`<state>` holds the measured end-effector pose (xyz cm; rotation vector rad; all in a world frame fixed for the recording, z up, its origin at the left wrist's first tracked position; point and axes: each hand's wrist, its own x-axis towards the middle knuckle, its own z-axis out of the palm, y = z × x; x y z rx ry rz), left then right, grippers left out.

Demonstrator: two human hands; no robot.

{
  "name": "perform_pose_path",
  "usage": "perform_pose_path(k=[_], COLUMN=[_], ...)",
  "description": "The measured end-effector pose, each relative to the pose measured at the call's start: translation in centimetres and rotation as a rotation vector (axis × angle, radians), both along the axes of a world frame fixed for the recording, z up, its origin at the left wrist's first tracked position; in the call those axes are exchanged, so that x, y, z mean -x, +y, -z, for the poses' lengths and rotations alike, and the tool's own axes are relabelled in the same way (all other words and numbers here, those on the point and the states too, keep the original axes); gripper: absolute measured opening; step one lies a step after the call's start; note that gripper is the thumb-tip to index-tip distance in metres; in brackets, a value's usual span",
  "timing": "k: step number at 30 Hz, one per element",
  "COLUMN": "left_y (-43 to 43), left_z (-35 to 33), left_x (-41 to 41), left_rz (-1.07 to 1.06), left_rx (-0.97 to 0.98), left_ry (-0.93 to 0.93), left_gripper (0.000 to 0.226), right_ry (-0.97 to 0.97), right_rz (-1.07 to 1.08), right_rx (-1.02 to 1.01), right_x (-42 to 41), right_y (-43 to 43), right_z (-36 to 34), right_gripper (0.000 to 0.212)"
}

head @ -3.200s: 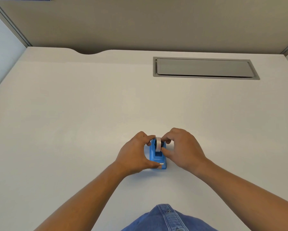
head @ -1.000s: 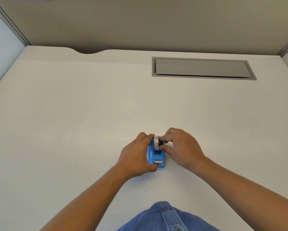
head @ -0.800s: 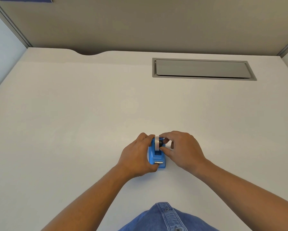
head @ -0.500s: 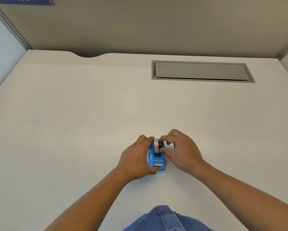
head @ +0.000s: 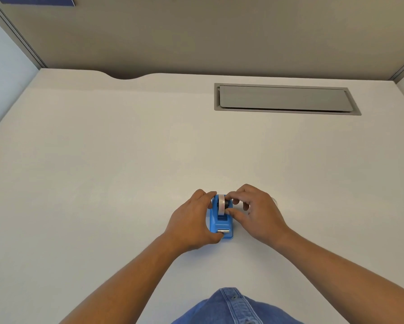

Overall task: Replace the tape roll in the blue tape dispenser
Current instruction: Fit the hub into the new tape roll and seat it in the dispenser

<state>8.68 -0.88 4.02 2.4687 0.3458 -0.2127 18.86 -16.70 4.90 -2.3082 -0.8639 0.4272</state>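
- Head view: blue dispenser (head: 221, 223) sits on white desk (head: 126, 171), near centre, cutter end toward the person.
- Left hand (head: 193, 224) wraps dispenser's left side, fingers curled snug on the body, thumb by the cutter; it braces the dispenser.
- Right hand (head: 257, 215) sits just right of dispenser, thumb and forefinger pinched narrow on the roll (head: 221, 204) at its far end.
- Roll stands upright in the cradle, dark hub showing on its left.
- Step, my guess: seating or lifting the roll; can't tell which.
- Next move needs a straight vertical push or pull on the hub, left hand holding the base down.
- Grey hatch (head: 285, 99) far right, not involved.
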Motion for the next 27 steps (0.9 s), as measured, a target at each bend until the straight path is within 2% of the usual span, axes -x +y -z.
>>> perform_pose_path(k=[4, 13, 22, 24, 27], left_y=[0.0, 0.0, 0.0, 0.0, 0.0], left_z=[-0.2, -0.3, -0.3, -0.2, -0.3], left_x=[-0.1, -0.1, -0.1, -0.1, -0.1], left_rz=[-0.006, -0.01, -0.013, -0.014, -0.014], left_rx=[0.007, 0.0, 0.0, 0.001, 0.001], left_ry=[-0.003, -0.011, 0.002, 0.006, 0.01], left_gripper=[0.087, 0.085, 0.091, 0.09, 0.087], right_ry=[-0.022, -0.113, -0.031, -0.033, -0.064], right_rz=[0.005, -0.006, -0.047, -0.087, -0.126], right_rx=[0.011, 0.184, 0.263, 0.265, 0.271], right_x=[0.1, 0.9, 0.2, 0.2, 0.1], right_y=[0.2, 1.3, 1.0, 1.3, 1.7], right_z=[-0.3, -2.0, -3.0, -3.2, -3.1], right_gripper=[0.028, 0.021, 0.061, 0.063, 0.051])
